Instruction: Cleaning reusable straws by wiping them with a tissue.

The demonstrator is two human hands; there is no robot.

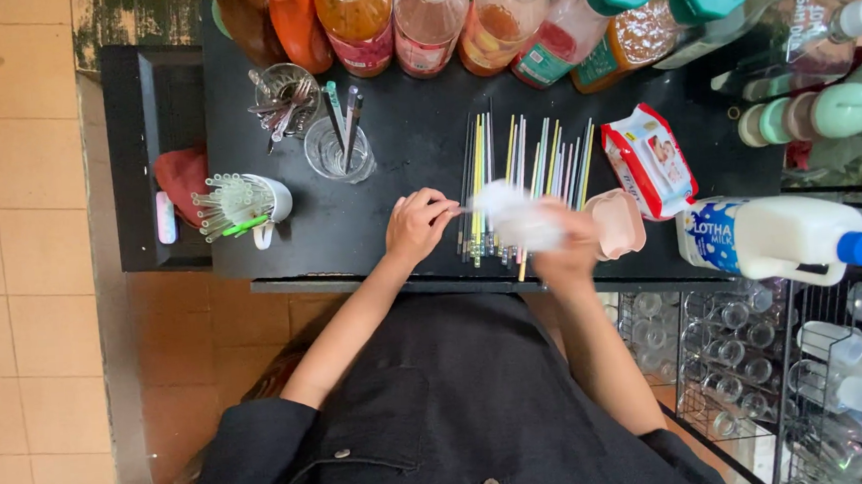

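A black counter (414,133) is seen over a tiled floor (22,247), with syrup bottles (427,13) lined up at the back. Cups of stirrers (335,143), a wipes pack (650,159) and a milk jug (770,236) are crowded around. One straw (454,211) from the row of straws (526,171) is pinched by the left hand (415,223), and a white tissue (514,217) is clutched in the blurry right hand (566,244), just beside that straw.

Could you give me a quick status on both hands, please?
Left hand pinching a straw. Right hand holding white cloth, blurred. Straw row laid alongside.
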